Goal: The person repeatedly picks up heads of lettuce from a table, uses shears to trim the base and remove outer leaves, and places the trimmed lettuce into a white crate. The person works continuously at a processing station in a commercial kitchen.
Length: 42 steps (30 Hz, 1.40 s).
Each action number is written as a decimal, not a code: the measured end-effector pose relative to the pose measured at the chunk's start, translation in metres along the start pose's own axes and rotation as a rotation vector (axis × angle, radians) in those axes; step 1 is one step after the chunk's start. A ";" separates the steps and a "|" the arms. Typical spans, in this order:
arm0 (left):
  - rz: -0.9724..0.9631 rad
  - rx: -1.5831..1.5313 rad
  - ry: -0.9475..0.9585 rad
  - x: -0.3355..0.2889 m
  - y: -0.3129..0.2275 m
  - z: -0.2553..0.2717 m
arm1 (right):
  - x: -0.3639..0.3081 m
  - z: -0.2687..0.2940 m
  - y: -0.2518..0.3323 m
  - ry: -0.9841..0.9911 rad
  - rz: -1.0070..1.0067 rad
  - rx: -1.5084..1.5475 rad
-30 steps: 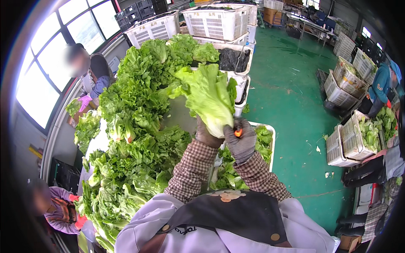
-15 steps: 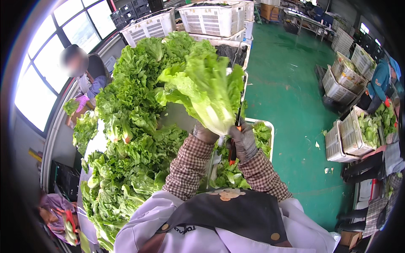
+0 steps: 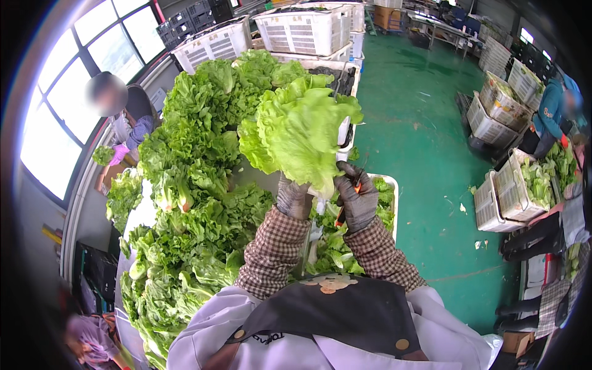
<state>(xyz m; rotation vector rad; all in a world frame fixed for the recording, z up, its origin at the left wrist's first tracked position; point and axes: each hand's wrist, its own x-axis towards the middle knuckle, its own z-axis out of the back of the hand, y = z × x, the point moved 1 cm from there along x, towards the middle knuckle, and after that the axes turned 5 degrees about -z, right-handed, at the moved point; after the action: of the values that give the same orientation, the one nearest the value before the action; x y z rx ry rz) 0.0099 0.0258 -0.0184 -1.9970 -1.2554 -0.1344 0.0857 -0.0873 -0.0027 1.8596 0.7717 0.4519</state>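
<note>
While both gloved fingers grip lettuce head | white crate: trimmed leaves

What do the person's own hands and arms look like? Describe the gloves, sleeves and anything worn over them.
Both the left hand and the right hand wear dark grey knitted work gloves. The forearms are covered by brown-and-cream checked sleeves, gathered at the wrists. Higher up come pale lilac-white upper sleeves and a dark apron bib with round tan buttons.

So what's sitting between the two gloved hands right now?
In the head view, the base of the lettuce head hangs between the left hand and right hand, along with the orange-handled knife that the right hand grips. Below lies the white crate of leaves.
</note>
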 end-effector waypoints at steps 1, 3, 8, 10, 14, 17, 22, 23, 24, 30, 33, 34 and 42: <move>0.010 -0.007 -0.035 -0.002 0.002 -0.002 | 0.000 0.001 -0.001 -0.035 0.005 0.004; 0.029 -0.021 -0.105 -0.007 0.004 -0.006 | 0.000 0.002 -0.006 -0.046 0.086 0.033; 0.286 0.472 -0.233 -0.005 -0.007 -0.022 | 0.004 0.005 -0.002 0.016 0.619 -0.179; -0.074 1.135 0.071 -0.002 -0.002 -0.020 | -0.001 -0.004 0.011 -0.085 0.667 -0.382; 0.175 0.220 -0.482 -0.002 -0.002 -0.031 | 0.002 0.011 0.023 -0.217 0.233 -0.044; 0.338 -0.020 -0.400 0.001 0.004 -0.002 | 0.020 0.033 0.021 -0.461 0.030 0.241; 0.432 -0.190 -0.374 0.008 -0.001 -0.028 | 0.083 0.115 -0.065 -0.527 -0.214 0.045; 0.453 -0.190 -0.381 0.009 0.000 -0.031 | 0.087 0.118 -0.078 -0.507 -0.133 -0.218; 0.472 -0.151 -0.466 0.012 0.006 -0.029 | 0.090 0.119 -0.092 -0.509 -0.047 -0.479; 0.602 -0.176 -0.573 0.009 0.010 -0.043 | 0.006 0.010 0.002 0.071 0.348 -0.981; 0.546 -0.204 -0.523 0.006 0.019 -0.044 | 0.008 0.007 0.003 0.060 0.349 -1.039; 0.504 -0.199 -0.499 0.004 0.020 -0.045 | 0.008 0.007 0.002 0.058 0.372 -1.022; 0.423 -0.230 -0.401 -0.002 0.015 -0.050 | 0.007 0.004 0.004 0.077 0.311 -0.879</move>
<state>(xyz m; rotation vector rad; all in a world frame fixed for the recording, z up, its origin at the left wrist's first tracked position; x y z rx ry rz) 0.0359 -0.0112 0.0077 -2.5326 -1.0524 0.3597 0.0942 -0.0860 -0.0010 1.1251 0.2411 0.8956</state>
